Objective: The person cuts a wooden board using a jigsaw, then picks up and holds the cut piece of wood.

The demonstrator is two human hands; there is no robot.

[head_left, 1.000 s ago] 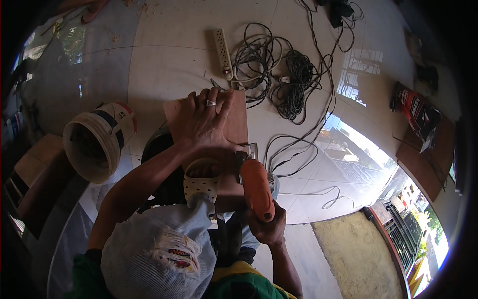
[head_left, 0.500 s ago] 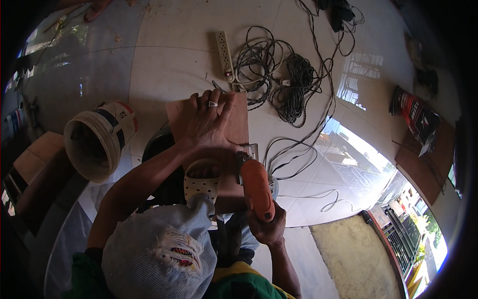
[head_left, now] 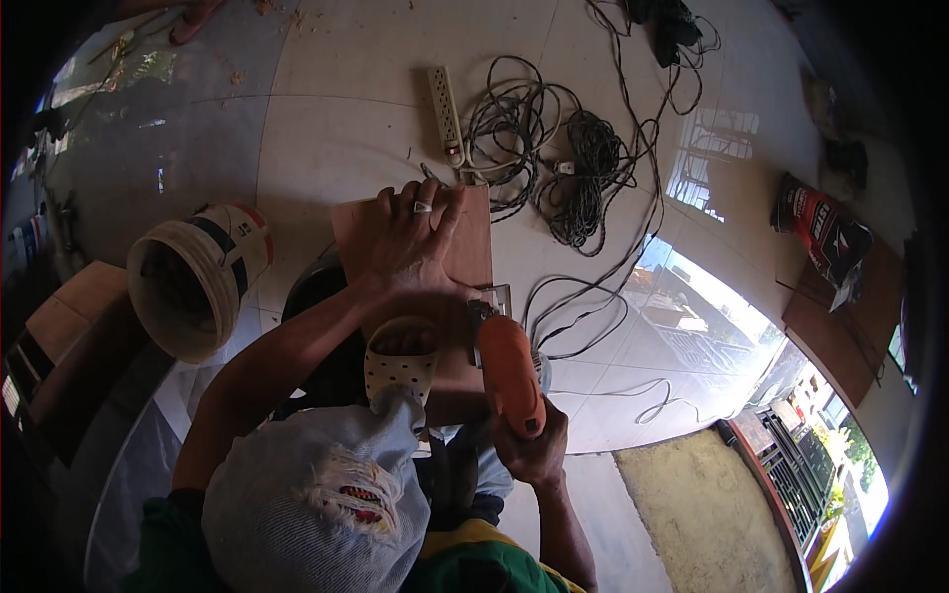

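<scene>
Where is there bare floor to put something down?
Floor tile shows bare between the bucket and the power strip, and between the coiled cables and the red-black bag. It is crowded beside the strip, and on the board, shared by the left hand, a clog and the power tool.

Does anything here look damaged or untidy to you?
Yes: the jeans are torn at the left knee, frayed pale threads around the hole. Also, the cords sprawl in loose, overlapping loops near the board, which looks untidy.
</scene>
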